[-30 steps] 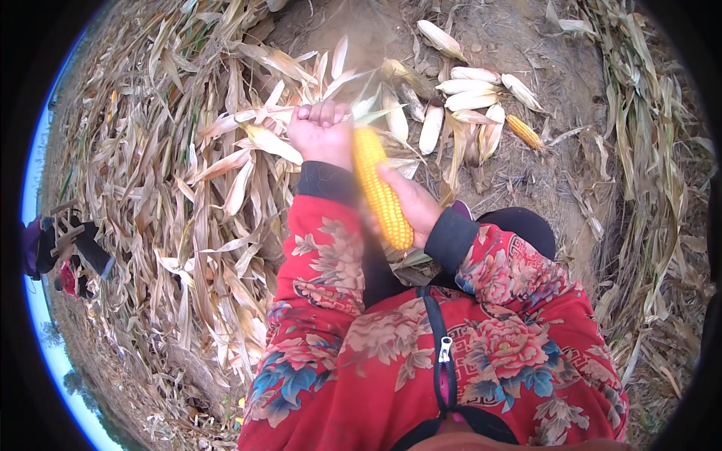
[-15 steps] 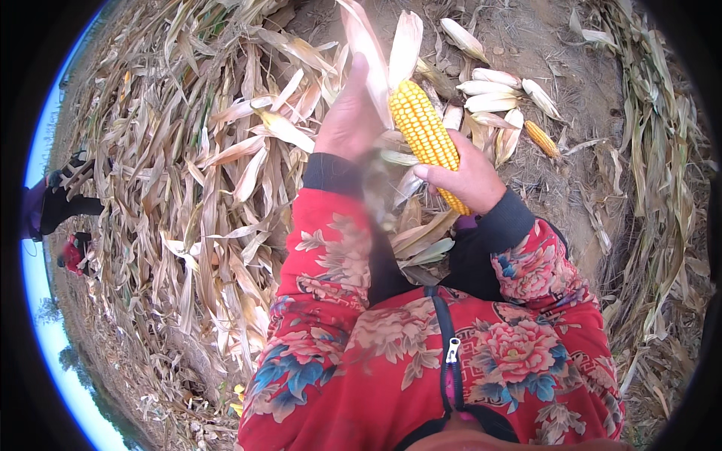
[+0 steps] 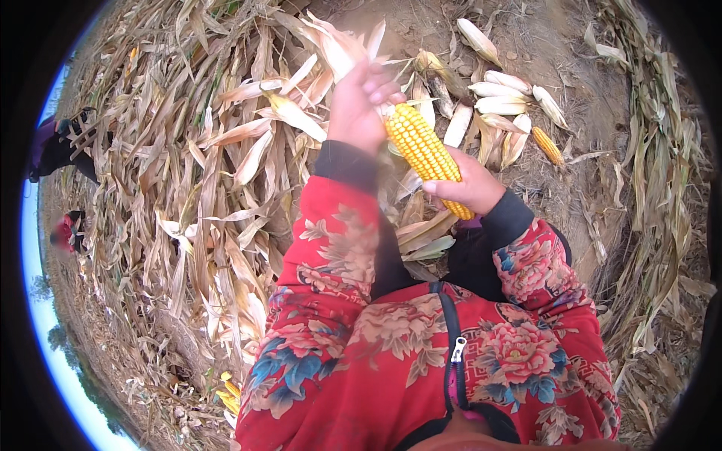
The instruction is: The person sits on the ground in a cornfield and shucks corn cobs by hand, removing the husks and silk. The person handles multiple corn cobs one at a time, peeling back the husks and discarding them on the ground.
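Observation:
A yellow corn cob (image 3: 423,147) with bare kernels slants in front of me, tip up and to the left. My right hand (image 3: 466,184) grips its lower half. My left hand (image 3: 359,105) is closed on pale dry husk leaves (image 3: 338,46) at the cob's tip, and they stick upward from my fist. Both arms wear red flowered sleeves.
A thick heap of dry corn stalks and leaves (image 3: 188,173) covers the ground to my left. Ahead on bare soil lie several husked and unhusked ears (image 3: 511,94), one yellow (image 3: 547,144). More dry stalks (image 3: 654,165) run along the right. Other people (image 3: 64,143) stand far left.
The cob has risen from near my lap and tilted the other way. My left hand lifted and pulled the husk leaves off toward the tip, baring more kernels.

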`<control>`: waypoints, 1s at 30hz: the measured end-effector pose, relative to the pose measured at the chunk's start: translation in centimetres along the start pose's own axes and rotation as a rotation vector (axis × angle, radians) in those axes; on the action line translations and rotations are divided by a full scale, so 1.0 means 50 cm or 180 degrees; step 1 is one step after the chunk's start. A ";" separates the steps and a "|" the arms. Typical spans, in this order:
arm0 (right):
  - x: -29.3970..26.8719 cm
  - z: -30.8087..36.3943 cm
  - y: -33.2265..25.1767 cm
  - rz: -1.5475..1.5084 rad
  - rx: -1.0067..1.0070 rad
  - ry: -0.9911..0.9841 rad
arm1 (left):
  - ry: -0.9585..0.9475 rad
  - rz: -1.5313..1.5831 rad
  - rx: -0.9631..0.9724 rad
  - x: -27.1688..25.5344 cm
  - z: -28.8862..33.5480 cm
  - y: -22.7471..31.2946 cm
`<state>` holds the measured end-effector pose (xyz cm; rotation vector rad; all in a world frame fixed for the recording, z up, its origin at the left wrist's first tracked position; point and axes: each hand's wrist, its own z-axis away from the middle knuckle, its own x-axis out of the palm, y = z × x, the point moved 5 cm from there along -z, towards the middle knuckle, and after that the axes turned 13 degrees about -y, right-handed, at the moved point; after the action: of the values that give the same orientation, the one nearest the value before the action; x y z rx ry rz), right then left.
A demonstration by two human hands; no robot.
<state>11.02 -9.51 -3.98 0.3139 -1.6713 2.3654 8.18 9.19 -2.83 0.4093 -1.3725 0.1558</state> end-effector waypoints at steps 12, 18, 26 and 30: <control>0.071 -0.040 0.032 0.2107 -0.0182 0.1819 | 0.0654 0.0359 0.0959 -0.073 -0.002 0.043; -0.004 -0.026 0.140 0.0124 0.0472 0.1532 | 0.1009 -0.1150 0.0715 -0.038 0.006 0.031; -0.053 -0.020 0.093 -0.0796 0.0114 0.1744 | 0.1393 -0.4240 0.0047 -0.120 0.152 0.226; -0.042 -0.028 0.072 -0.0459 0.0016 0.1442 | 0.3711 -0.7654 0.0393 -0.096 0.307 0.360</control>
<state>11.84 -9.49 -8.31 -0.0956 -1.3797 2.1312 -13.02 20.66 -1.89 1.4460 0.8257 -1.2925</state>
